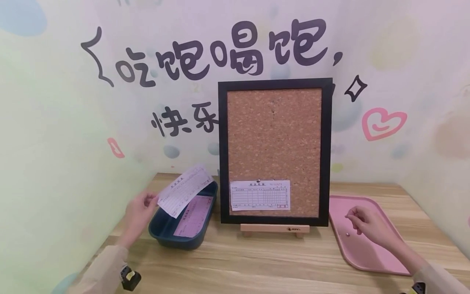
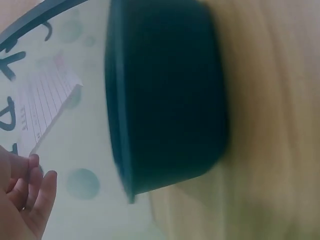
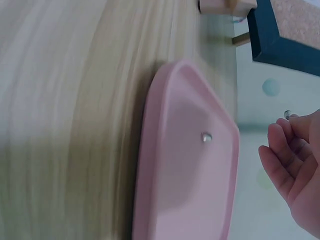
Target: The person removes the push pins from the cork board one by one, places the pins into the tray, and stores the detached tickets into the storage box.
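My left hand [image 1: 137, 215] pinches a printed receipt slip [image 1: 185, 190] by its lower left corner, above a dark blue plastic basin [image 1: 172, 244]. Inside the basin lies a pinkish slip [image 1: 192, 217]. In the right wrist view my right hand [image 3: 302, 165] pinches a small silver pushpin [image 3: 288, 114] between thumb and forefinger. That hand is above the pink tray [image 1: 361, 255], where another silver pushpin [image 1: 348, 234] lies. Between the hands stands a black-framed cork board [image 1: 273, 134], with a white receipt form [image 1: 260, 197] fixed at its lower left by a pin at the top edge.
A small wooden easel [image 1: 275, 229] supports the board. Everything stands on a wood-grain table [image 1: 257, 265]. Close behind is a wall [image 1: 73, 122] with large dark lettering, and the wall continues along both sides.
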Available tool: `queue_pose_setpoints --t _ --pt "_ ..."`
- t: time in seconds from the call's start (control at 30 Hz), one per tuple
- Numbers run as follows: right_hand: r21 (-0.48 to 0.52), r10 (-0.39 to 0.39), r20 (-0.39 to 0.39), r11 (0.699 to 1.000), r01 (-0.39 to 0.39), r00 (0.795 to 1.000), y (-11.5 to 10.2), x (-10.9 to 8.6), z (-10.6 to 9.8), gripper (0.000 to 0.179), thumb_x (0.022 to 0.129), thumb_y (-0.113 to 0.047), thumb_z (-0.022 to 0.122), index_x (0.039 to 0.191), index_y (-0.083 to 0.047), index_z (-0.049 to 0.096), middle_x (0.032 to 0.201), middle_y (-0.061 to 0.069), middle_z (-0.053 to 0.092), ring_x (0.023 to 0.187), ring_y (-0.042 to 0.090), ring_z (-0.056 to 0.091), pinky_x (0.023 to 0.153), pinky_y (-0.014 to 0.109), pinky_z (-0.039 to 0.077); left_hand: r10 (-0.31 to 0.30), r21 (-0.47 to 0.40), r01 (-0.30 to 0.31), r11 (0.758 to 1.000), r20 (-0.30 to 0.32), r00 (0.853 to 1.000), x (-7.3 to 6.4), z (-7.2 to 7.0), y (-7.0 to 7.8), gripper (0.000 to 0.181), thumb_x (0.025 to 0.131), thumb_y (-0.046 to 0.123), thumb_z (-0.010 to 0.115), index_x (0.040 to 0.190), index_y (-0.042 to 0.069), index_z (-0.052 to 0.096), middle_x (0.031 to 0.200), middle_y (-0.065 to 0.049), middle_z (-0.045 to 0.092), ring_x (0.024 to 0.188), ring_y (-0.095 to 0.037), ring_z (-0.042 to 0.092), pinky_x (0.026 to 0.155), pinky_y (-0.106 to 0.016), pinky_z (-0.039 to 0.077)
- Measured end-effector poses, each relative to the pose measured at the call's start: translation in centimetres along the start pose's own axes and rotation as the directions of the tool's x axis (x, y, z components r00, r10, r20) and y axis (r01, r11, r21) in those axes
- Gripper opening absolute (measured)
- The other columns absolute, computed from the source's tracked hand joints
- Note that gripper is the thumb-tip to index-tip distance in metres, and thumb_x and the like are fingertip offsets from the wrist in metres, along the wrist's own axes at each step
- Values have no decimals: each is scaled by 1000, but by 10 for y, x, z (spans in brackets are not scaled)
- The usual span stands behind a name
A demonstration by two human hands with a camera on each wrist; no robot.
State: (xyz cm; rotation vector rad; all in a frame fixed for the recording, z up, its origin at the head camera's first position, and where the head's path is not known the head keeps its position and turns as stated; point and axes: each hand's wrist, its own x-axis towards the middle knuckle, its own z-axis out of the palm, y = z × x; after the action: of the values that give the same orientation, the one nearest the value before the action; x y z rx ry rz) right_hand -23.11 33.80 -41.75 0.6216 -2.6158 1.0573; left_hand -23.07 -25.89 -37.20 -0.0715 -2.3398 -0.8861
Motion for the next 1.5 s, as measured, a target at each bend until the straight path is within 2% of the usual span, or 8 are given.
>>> queue_pose_setpoints --t 0.2,0.37,0.5,0.7,0.93,1.1,1.23,1.5 --pt "18 12 13 1000 -12 1000 10 -9 -4 8 87 7 49 80 6 53 57 -2 47 46 5 45 41 24 42 -79 -1 79 997 -27 997 -14 7 -2 6 82 0 60 82 -6 61 71 -17 62 57 -17 56 49 -20 44" --pt "34 64 32 997 -65 997 15 -17 -3 8 88 5 49 82 8 53 59 -1 48 49 5 46 42 24 43 -159 15 160 987 -24 987 -19 15 -1 9 83 1 58 85 -7 62 72 -18 64 56 -15 57 50 -20 43" --pt "6 112 30 994 -112 993 18 -21 1 9 89 2 50 83 6 53 60 -1 48 49 4 46 43 24 43 -179 23 179 984 -21 984 -23 20 0 12 83 3 56 84 -7 62 71 -18 64 55 -16 57 53 -24 43" --pt "-28 176 46 984 -175 983 24 -30 7 10 90 -3 51 82 1 55 60 -3 49 50 3 44 44 23 42 -218 45 217 975 31 975 -27 30 -1 12 82 3 54 80 -6 61 66 -14 64 49 -12 55 52 -25 41" --pt "35 187 168 980 -195 968 30 -37 12 13 91 -7 50 82 1 55 59 -5 49 49 1 45 44 23 42 -182 113 176 978 43 982 -30 40 -1 12 79 4 55 74 -5 61 65 -14 64 59 -27 58 54 -34 41" --pt "54 196 225 976 -213 955 31 -38 15 16 93 -9 48 82 1 55 59 -6 48 50 1 44 44 22 41 -187 122 180 976 51 981 -32 44 2 10 77 4 57 70 -4 60 64 -14 64 59 -28 58 53 -35 41" --pt "45 205 228 974 -220 952 30 -38 15 17 93 -9 47 80 0 54 58 -7 46 49 0 42 44 22 40 -203 120 194 974 73 976 -33 45 5 10 77 5 58 71 -3 60 66 -14 65 61 -29 60 55 -36 43" --pt "23 243 230 967 -255 942 26 -33 15 18 93 -10 47 79 -1 54 59 -5 46 49 1 42 45 21 39 -184 124 169 978 122 975 -33 47 4 9 76 6 60 71 -2 60 65 -13 66 61 -28 62 56 -35 44"
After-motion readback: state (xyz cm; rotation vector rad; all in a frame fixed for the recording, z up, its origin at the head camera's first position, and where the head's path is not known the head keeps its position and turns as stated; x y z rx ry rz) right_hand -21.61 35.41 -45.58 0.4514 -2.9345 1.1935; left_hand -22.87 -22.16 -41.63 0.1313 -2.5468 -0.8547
